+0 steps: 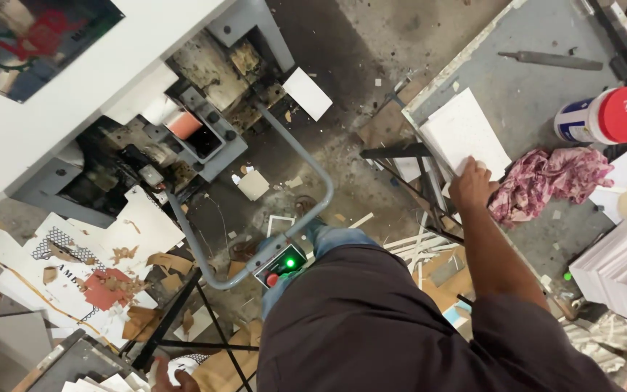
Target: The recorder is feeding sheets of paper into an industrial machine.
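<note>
Resting on the white card stack (pixel 462 131) atop the grey table (pixel 538 80), the right hand (pixel 472 185) lies fingers-down — grip apparently loose. Left hand (pixel 175 379) (low, mostly cropped) — state cannot be determined; pink rag (pixel 546 181) just beside the right.

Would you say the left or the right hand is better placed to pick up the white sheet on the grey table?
Right, most likely. The right hand already rests on the white sheet at the grey table edge; the left hand is low at the bottom edge, far from it.
</note>
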